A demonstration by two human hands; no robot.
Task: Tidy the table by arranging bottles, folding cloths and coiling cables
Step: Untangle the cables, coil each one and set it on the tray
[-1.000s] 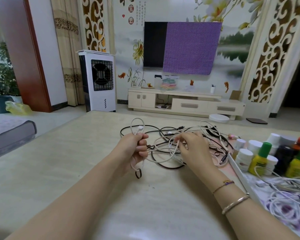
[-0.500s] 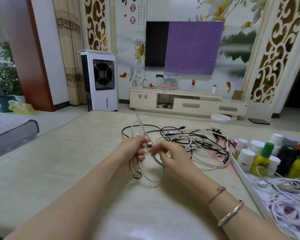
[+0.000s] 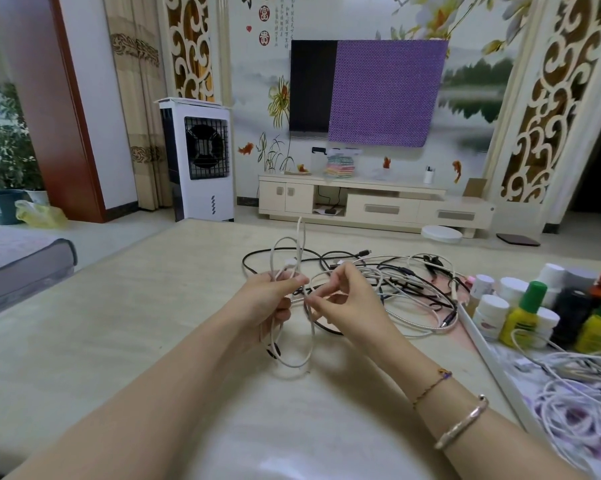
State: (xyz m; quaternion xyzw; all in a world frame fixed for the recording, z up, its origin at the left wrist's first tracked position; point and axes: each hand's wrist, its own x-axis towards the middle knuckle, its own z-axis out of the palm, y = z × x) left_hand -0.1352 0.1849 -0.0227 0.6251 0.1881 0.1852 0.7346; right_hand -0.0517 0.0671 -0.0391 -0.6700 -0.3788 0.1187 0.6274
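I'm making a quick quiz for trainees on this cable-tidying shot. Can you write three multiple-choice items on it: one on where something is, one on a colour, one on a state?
1. Where do the bottles stand?
A. at the table's right side
B. at its left edge
C. on the floor

2. What colour is the cable looped between the hands?
A. red
B. white
C. green

3. What is the left hand doing?
A. lying flat on the table
B. gripping loops of the cable
C. holding a bottle

Answers:
1. A: the bottles cluster right of the tangled cable pile.
2. B: the loop hanging below the hands is white.
3. B: its fingers are curled round the loops, while the right hand pinches a strand beside it.
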